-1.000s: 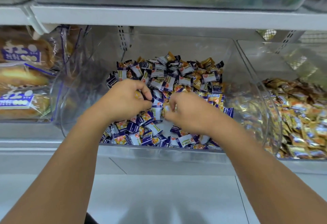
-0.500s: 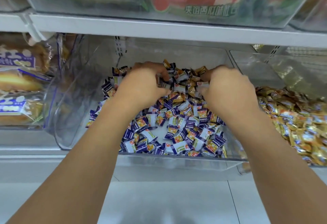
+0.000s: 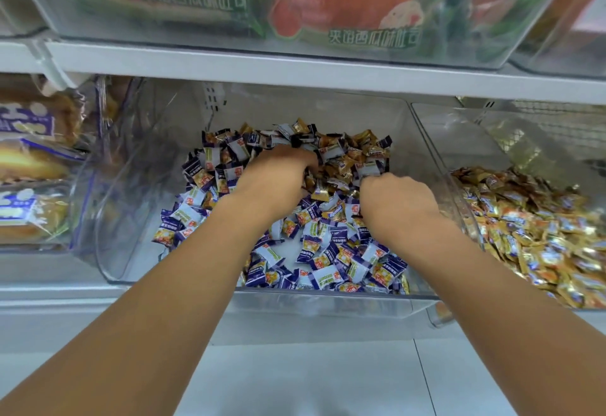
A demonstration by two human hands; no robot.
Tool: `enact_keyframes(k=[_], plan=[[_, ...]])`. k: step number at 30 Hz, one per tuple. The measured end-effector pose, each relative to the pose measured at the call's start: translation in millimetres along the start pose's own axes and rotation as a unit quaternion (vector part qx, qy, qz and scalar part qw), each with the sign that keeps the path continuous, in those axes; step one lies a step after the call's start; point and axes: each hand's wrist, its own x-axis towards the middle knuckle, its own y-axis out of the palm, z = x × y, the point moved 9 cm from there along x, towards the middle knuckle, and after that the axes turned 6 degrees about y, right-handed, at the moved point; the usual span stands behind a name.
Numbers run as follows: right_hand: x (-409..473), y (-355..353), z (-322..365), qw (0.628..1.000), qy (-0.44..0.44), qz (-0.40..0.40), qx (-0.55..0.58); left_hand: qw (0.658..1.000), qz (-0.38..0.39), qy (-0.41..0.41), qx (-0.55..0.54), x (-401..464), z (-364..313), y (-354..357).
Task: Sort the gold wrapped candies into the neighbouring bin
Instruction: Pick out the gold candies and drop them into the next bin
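Observation:
A clear middle bin [image 3: 328,296] holds a pile of purple-and-white candies [image 3: 328,271] with gold wrapped candies [image 3: 364,145] mixed in, mostly towards the back. My left hand [image 3: 275,176] is dug into the back of the pile, its fingers curled round gold candies and its fingertips hidden among the wrappers. Just to its right, my right hand [image 3: 396,200] has curled fingers pinching a gold candy at the pile's right side. The neighbouring bin on the right [image 3: 436,166] holds a heap of gold candies [image 3: 531,228].
Packaged bread [image 3: 29,166] fills a clear bin at the left. A white shelf edge [image 3: 295,71] runs overhead, carrying bins with orange and green packets [image 3: 344,5]. The clear wall between the two candy bins stands close by my right wrist.
Both hands have moved from the middle of the pile to its back, and the view has shifted closer and to the left. The right hand has since drawn back a little.

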Motion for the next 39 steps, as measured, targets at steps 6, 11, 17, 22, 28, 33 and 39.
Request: enact_keyframes(k=[6, 11, 17, 22, 28, 33, 39], plan=[[4, -3, -5, 0.997, 0.008, -0.016, 0.076, 0.995, 0.003, -0.040, -0.092, -20, 18, -8], [0, 0, -9, 0.879, 0.006, 0.036, 0.476, 0.992, 0.071, -0.086, -0.058, -48, 33, -17], [-4, 7, 5, 0.552, 0.049, 0.165, 0.816, 0.987, 0.074, -0.086, -0.115, -35, 8, -11], [6, 7, -32, 0.635, 0.116, 0.004, 0.764, 0.993, 0.038, -0.114, 0.010, -6, -7, 7], [32, -22, -26, 0.924, 0.098, -0.144, 0.340, 0.987, 0.042, -0.127, -0.089, -12, 4, 10], [77, 0, -1, 0.972, 0.091, -0.064, 0.205, 0.906, -0.025, -0.222, -0.358, -63, 24, -8], [57, 0, 2, 0.976, 0.046, -0.034, 0.212, 0.836, 0.023, -0.211, -0.506, -86, 6, -5]])
